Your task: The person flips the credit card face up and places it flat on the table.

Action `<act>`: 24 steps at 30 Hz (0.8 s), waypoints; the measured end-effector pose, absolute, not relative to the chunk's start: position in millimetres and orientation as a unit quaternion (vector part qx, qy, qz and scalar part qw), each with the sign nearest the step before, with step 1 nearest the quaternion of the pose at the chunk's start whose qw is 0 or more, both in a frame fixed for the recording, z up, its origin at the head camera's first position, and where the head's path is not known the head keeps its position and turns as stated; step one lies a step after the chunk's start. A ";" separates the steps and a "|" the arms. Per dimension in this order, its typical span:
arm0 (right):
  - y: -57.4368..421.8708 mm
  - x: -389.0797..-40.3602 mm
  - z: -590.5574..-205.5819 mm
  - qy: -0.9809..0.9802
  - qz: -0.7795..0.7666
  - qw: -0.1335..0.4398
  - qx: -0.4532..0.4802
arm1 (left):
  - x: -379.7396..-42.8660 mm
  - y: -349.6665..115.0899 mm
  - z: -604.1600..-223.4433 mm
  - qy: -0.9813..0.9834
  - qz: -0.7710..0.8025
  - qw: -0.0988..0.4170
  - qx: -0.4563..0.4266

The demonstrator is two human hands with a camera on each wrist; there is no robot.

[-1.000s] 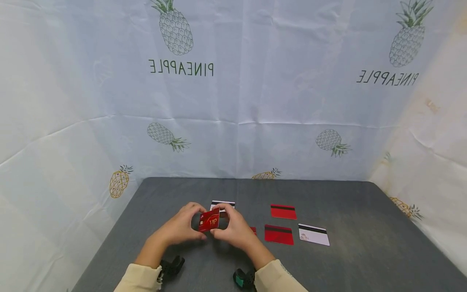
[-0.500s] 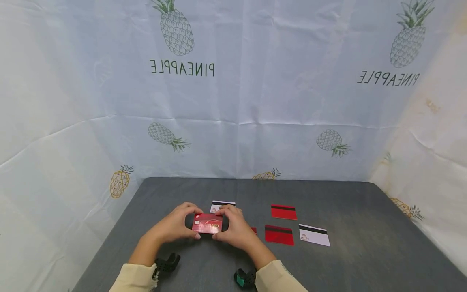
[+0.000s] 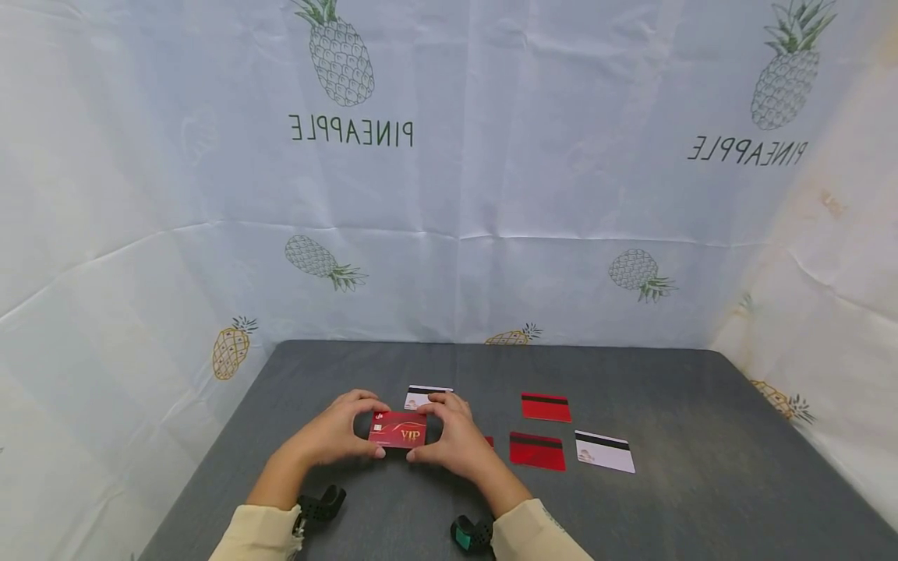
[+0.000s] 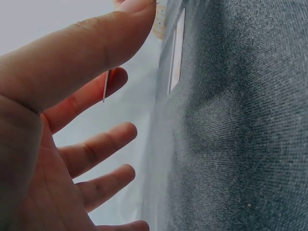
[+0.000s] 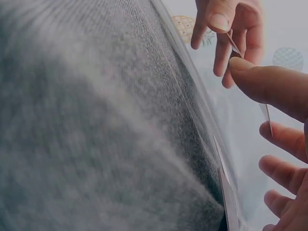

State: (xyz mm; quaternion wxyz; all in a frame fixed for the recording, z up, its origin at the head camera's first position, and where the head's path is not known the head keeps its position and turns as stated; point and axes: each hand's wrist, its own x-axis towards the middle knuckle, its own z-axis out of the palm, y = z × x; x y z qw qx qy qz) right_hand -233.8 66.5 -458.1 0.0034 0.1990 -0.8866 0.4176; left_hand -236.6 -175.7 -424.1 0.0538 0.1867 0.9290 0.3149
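A red card printed with "VIP" and a chip is held up over the dark table, its front toward the head camera. My left hand pinches its left end between thumb and index finger, the other fingers spread loose in the left wrist view. On the opposite end my right hand grips the card between thumb and fingers. Both wrist views catch the card edge-on, as a thin strip near the left fingers and a sliver between the thumbs.
Just behind the hands lies a white card with a black stripe. Right of them are a red striped card, another red one and a white one. A further red card is mostly hidden by the right hand. Pineapple-print cloth hangs behind the table.
The red card has turned from a tilted, angled pose to nearly level, facing the camera. My left hand has shifted slightly left with it. The cards on the table stay put.
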 end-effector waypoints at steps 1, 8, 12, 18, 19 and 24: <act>66.8 -234.0 -458.4 -0.886 0.418 0.004 0.198 | -236.8 -175.6 -424.3 0.929 0.315 0.056 0.184; 67.7 -234.6 -459.9 -0.891 0.411 0.003 0.190 | -238.7 -174.5 -428.9 0.933 0.306 0.067 0.176; 67.9 -234.3 -461.3 -0.906 0.376 -0.002 0.195 | -238.2 -172.3 -432.8 0.941 0.280 0.076 0.174; 67.3 -233.8 -464.6 -0.923 0.327 -0.009 0.203 | -236.2 -167.5 -435.6 0.952 0.249 0.089 0.156; 67.2 -233.8 -465.1 -0.924 0.324 -0.011 0.201 | -236.0 -167.1 -436.0 0.952 0.248 0.089 0.155; 66.4 -233.3 -466.8 -0.927 0.318 -0.018 0.196 | -235.8 -165.7 -437.1 0.954 0.244 0.091 0.148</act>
